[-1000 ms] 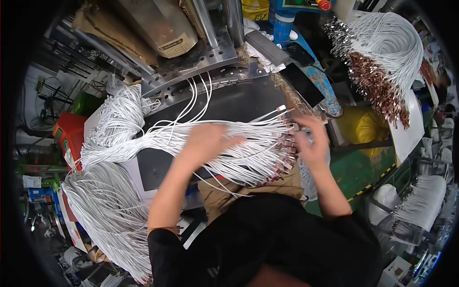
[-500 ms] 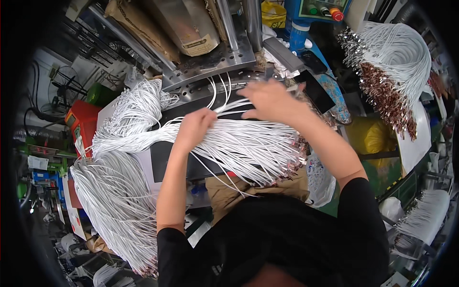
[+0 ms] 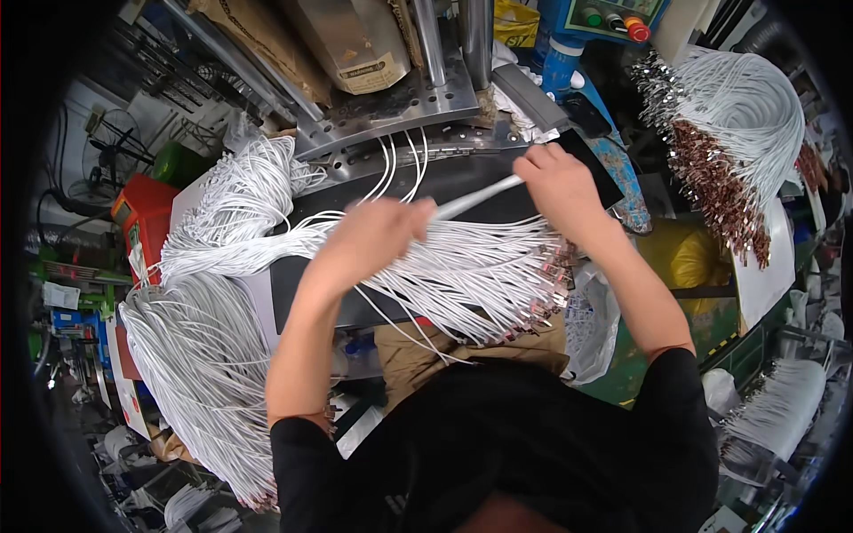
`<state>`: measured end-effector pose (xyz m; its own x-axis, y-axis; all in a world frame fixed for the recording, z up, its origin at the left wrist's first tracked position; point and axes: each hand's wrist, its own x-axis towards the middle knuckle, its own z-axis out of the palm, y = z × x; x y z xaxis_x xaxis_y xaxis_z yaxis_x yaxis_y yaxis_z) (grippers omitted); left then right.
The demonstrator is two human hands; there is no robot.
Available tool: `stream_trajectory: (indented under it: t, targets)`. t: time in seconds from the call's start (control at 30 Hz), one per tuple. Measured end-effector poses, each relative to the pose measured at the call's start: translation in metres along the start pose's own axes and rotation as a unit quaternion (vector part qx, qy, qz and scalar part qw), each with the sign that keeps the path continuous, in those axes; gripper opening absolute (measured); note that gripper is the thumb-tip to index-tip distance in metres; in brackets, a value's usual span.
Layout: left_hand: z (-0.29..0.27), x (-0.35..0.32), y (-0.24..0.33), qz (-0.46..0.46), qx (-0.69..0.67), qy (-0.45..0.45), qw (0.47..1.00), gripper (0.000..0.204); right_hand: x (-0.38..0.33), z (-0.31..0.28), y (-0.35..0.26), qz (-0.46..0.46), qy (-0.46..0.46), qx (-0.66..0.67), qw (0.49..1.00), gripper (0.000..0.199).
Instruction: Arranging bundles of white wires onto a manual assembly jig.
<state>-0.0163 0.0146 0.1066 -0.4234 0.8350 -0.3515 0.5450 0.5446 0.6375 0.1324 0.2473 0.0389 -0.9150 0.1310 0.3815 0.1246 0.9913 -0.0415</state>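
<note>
White wires (image 3: 480, 275) | right hand (image 3: 560, 186), farther right now, clenched round several | left hand (image 3: 375, 238): unclear

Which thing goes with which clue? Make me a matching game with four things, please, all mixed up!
Things:
1. right hand
2. thin bundle of wires
3. shirt
4. red button

Clues:
A. black
B. near the picture's top edge, in a row with a green button
C. closed around something white
D. stretching from one hand toward the left hand

Right pairs: 1-C, 2-D, 3-A, 4-B
</note>
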Motion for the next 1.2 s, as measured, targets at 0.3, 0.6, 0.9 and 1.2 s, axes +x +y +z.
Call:
stream_trajectory:
  t: [0.3, 0.6, 0.9, 1.2]
  targets:
    - [0.085, 0.004, -0.042, -0.033, -0.507, -0.153, 0.848, 0.035, 0.01, 0.017, -0.019, -0.093, 0.071, 0.192, 0.974, 0.016]
    - [0.074, 0.01, -0.036, -0.053, -0.521, -0.095, 0.846, 0.032, 0.019, 0.031, -0.011, 0.138, -0.214, 0.609, 0.751, 0.023]
    - [0.081, 0.044, -0.049, -0.033, -0.524, -0.054, 0.849, 0.03, 0.05, 0.055, -0.048, 0.057, -0.081, 0.59, 0.802, 0.029]
    - [0.046, 0.108, -0.051, -0.077, -0.682, 0.079, 0.723, 0.018, 0.061, 0.097, -0.004, -0.085, 0.055, -0.006, 0.995, 0.047]
